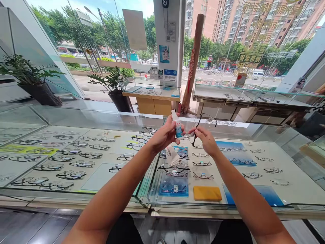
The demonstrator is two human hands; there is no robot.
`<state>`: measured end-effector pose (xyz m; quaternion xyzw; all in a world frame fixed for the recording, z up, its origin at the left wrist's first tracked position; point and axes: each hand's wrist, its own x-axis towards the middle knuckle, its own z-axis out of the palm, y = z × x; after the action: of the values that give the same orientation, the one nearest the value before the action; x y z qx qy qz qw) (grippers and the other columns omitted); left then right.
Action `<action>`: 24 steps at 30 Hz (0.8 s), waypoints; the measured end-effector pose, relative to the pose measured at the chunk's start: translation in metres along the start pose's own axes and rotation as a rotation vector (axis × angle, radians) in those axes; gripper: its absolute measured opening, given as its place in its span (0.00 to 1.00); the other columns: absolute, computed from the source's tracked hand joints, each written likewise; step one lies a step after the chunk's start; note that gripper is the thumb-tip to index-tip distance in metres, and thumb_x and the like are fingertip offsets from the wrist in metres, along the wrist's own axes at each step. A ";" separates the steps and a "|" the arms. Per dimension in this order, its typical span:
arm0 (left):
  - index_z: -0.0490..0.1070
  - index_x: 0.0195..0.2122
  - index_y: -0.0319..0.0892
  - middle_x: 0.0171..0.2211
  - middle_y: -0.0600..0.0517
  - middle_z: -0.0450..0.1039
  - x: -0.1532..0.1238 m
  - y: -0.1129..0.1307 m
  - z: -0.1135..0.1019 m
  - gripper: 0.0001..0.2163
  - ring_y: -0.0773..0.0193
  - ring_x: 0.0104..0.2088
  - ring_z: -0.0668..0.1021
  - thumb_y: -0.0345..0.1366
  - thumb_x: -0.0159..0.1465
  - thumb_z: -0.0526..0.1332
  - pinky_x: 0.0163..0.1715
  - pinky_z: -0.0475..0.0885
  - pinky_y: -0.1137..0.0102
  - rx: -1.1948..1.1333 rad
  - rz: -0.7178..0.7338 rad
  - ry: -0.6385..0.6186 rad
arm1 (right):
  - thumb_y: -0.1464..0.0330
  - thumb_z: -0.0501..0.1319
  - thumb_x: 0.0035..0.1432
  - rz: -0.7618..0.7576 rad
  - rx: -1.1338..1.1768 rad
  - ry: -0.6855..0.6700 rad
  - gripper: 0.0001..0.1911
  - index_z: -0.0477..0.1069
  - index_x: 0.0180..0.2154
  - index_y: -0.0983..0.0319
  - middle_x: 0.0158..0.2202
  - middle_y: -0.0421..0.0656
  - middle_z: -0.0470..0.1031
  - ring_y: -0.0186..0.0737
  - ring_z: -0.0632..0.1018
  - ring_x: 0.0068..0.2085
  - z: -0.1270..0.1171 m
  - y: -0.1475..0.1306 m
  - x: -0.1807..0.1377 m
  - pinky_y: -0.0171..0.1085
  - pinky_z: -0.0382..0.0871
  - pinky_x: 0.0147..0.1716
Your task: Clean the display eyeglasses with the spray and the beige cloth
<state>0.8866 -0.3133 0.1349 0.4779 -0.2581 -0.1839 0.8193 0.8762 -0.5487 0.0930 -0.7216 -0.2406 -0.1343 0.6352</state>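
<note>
My left hand [165, 133] is closed around a small white spray bottle [178, 128] with a blue label, its nozzle pointing up and slightly left. In my right hand [204, 138] a pair of dark-framed eyeglasses [200, 122] is pinched by the frame, with one temple reaching out to the right. Bottle and glasses are close together but apart, above the glass counter. A pale printed cleaning cloth [173, 156] lies below my left hand on the countertop, beside a pair of black-framed glasses [175, 168].
The glass display counter [149, 206] holds rows of eyeglasses [72, 174] on both sides. A yellow case [207, 193] lies near its front edge. Beyond stand a wooden cabinet [155, 105], a potted plant [119, 96], a wooden post [195, 61] and more glass showcases [223, 91].
</note>
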 end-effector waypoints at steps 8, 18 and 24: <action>0.79 0.38 0.39 0.30 0.49 0.70 0.006 0.012 -0.002 0.26 0.58 0.33 0.75 0.62 0.63 0.68 0.27 0.74 0.67 -0.069 -0.031 0.200 | 0.50 0.63 0.73 0.043 0.127 -0.152 0.21 0.86 0.45 0.57 0.43 0.45 0.83 0.44 0.78 0.44 0.000 -0.004 -0.002 0.44 0.69 0.46; 0.74 0.33 0.43 0.33 0.52 0.72 0.012 -0.012 -0.003 0.29 0.62 0.34 0.72 0.68 0.56 0.69 0.36 0.71 0.68 0.360 0.003 0.339 | 0.49 0.62 0.75 0.087 0.208 -0.280 0.22 0.85 0.45 0.57 0.47 0.46 0.86 0.42 0.81 0.42 0.011 -0.010 -0.008 0.44 0.70 0.46; 0.73 0.33 0.43 0.32 0.51 0.71 0.015 -0.023 -0.003 0.27 0.59 0.34 0.72 0.66 0.59 0.62 0.38 0.68 0.64 0.606 0.003 0.344 | 0.51 0.61 0.77 0.091 0.206 -0.321 0.21 0.86 0.46 0.56 0.47 0.46 0.86 0.42 0.81 0.43 0.014 -0.010 -0.010 0.44 0.71 0.49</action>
<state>0.8991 -0.3300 0.1174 0.7231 -0.1600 -0.0145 0.6718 0.8606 -0.5362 0.0943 -0.6752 -0.3181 0.0367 0.6645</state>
